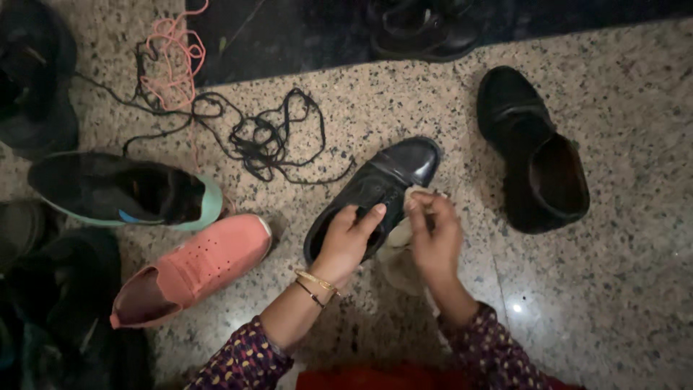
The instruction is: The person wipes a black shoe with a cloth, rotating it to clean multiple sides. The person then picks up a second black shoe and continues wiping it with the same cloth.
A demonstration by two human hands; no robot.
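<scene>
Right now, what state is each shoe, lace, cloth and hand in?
Glossy black leather shoe: lying on the floor, steadied by the left hand.
Pale cloth: gripped in the right hand, against the shoe.
Matte black shoe: upright, untouched.
Pink knit sneaker: laceless, on the floor.
Black laces: loose, tangled.
Pink lace: loose.

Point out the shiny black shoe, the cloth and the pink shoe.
shiny black shoe (404, 165), head view, toe cap.
cloth (398, 254), head view, hanging fold.
pink shoe (209, 261), head view, perforated upper.
</scene>
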